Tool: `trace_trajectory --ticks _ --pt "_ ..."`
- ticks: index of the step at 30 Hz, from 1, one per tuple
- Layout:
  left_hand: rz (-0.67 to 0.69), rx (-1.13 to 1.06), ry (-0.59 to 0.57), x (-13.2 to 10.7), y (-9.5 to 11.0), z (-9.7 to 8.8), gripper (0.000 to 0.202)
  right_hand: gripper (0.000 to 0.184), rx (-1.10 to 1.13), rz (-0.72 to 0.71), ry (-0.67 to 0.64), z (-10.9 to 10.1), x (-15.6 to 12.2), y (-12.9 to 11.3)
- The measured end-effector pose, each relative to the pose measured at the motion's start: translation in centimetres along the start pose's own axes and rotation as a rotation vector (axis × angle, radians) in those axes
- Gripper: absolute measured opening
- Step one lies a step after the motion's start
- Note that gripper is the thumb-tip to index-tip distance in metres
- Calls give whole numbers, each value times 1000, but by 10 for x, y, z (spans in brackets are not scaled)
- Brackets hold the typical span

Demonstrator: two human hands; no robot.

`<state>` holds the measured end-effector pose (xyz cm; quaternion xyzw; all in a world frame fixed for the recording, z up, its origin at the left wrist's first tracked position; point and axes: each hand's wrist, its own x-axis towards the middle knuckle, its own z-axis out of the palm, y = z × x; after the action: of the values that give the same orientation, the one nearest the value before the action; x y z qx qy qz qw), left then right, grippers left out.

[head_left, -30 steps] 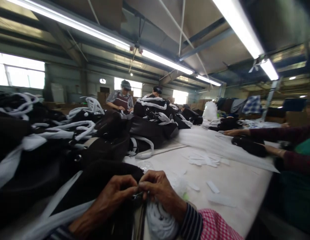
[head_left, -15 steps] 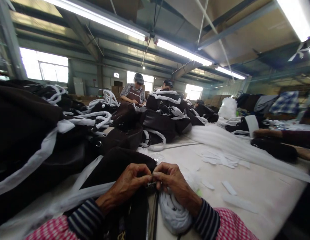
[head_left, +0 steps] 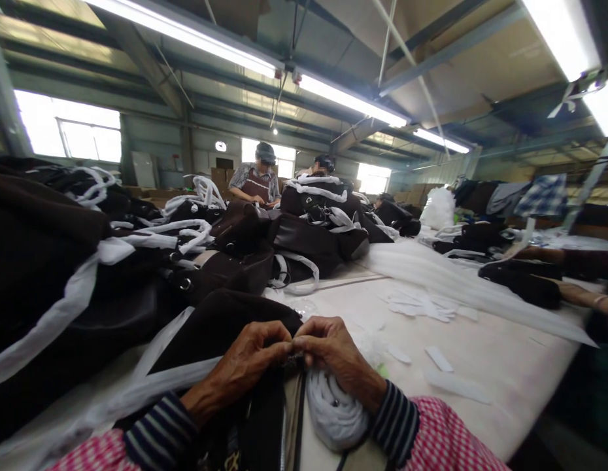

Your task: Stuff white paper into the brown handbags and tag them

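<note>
My left hand (head_left: 245,366) and my right hand (head_left: 336,356) meet fingertip to fingertip at the bottom middle of the head view. Both are pinched on a small dark metal part at the top edge of a dark brown bag (head_left: 220,327) that lies in front of me. The part itself is too small to name. A bundle of white padded wrap (head_left: 333,412) sits under my right wrist. White strap wrapping (head_left: 152,386) trails off the bag to the left.
A heap of dark bags with white-wrapped straps (head_left: 137,255) fills the left side of the long white table (head_left: 480,353). White strips (head_left: 422,307) lie scattered on it. Another person's forearms (head_left: 573,294) reach in at the right. Two workers (head_left: 257,180) stand at the far end.
The view has swung left, then shifted slightly. My hands stay pinched together on the bag's edge, with small finger movements only.
</note>
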<state>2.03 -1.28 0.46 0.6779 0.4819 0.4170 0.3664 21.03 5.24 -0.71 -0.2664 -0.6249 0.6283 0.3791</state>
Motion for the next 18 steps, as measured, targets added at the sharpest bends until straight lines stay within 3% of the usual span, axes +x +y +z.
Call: trace_trajectory --ticks 10,15,18 --pt "-23 18 62 -2 4 11 31 17 7 5 -57 -1 1 -3" --pt "-57 97 10 5 4 5 31 15 -37 -14 -41 1 5 3" --pt "-14 298 -55 7 14 -3 26 16 -72 -59 8 -2 5 -2"
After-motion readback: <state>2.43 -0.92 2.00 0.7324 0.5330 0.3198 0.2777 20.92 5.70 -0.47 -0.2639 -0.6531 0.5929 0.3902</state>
